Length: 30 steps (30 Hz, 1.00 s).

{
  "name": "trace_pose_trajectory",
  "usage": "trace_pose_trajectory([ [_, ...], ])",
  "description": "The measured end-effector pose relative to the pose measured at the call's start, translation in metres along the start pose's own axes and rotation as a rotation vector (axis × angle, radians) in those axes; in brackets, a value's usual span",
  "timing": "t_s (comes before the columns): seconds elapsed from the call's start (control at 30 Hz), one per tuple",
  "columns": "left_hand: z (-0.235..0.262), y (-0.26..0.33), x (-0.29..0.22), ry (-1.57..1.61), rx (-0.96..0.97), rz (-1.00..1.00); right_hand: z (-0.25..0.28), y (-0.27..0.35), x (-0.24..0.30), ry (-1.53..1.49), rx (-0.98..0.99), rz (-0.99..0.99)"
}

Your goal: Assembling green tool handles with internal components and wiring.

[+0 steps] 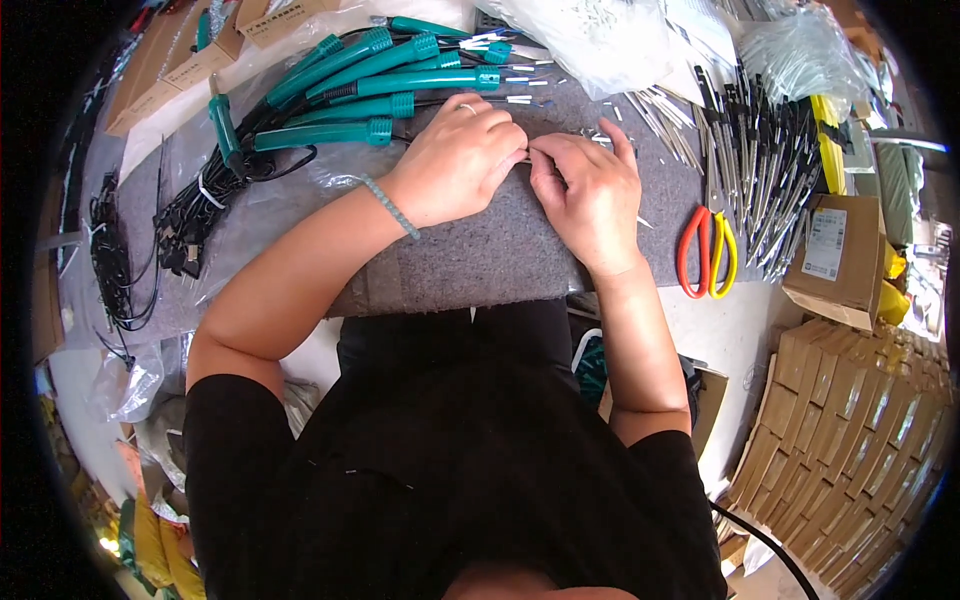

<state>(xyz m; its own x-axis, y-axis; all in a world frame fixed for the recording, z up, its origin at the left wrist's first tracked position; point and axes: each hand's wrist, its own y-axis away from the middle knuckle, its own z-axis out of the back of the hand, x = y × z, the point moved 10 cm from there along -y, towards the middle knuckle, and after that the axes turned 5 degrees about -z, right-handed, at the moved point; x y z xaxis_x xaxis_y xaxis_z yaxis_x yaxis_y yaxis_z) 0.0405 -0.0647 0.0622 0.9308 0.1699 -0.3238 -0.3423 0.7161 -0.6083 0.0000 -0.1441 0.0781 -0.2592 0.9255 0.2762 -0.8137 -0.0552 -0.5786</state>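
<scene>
A thin metal rod (528, 152) lies pinched between the two hands at the far middle of the grey felt mat (470, 255), its long axis running left to right across the view; it is mostly hidden by the fingers, so which end is the tip cannot be told.

The mat covers the table in front of the person. At its far left edge lies a clear plastic sheet (250, 200) bearing a pile of teal-handled soldering irons (370, 85), handles to the left with their metal ends pointing right, and black cords (175, 225) trailing left.

At the right, beyond the table edge, stand rows of small brown cartons (850, 430), stacked closely. A larger brown cardboard box (838, 262) sits on the table's right end, with a white rectangular label on its top face. More tan boxes (190, 55) lie at the far left corner, one with a pale label.

A bundle of dark metal rods (760, 170) lies right of the mat, long axes pointing away from the person. Orange-and-yellow-handled scissors (705, 250) lie just beside them.

The left hand (460, 160) is curled closed, fingertips clamped on the rod. The right hand (590, 190) meets it, thumb and forefinger pressed together on the same rod. A beaded bracelet (392, 207) circles the left wrist.
</scene>
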Motion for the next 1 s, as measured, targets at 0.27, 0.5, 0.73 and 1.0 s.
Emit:
trace_pose_trajectory([
  [0.27,-0.006,0.003,0.012,0.092,0.071,0.120,0.024,0.001,-0.061,0.281,-0.069,-0.367],
  [0.5,0.002,0.000,0.015,0.152,0.119,0.181,0.011,0.003,0.001,-0.064,0.030,-0.060],
  [0.73,0.006,0.006,0.027,0.299,0.100,0.259,-0.005,0.004,-0.003,0.004,0.074,-0.014],
  [1.0,0.008,0.004,0.018,0.313,0.028,0.167,-0.008,0.001,-0.003,-0.022,0.098,-0.008],
])
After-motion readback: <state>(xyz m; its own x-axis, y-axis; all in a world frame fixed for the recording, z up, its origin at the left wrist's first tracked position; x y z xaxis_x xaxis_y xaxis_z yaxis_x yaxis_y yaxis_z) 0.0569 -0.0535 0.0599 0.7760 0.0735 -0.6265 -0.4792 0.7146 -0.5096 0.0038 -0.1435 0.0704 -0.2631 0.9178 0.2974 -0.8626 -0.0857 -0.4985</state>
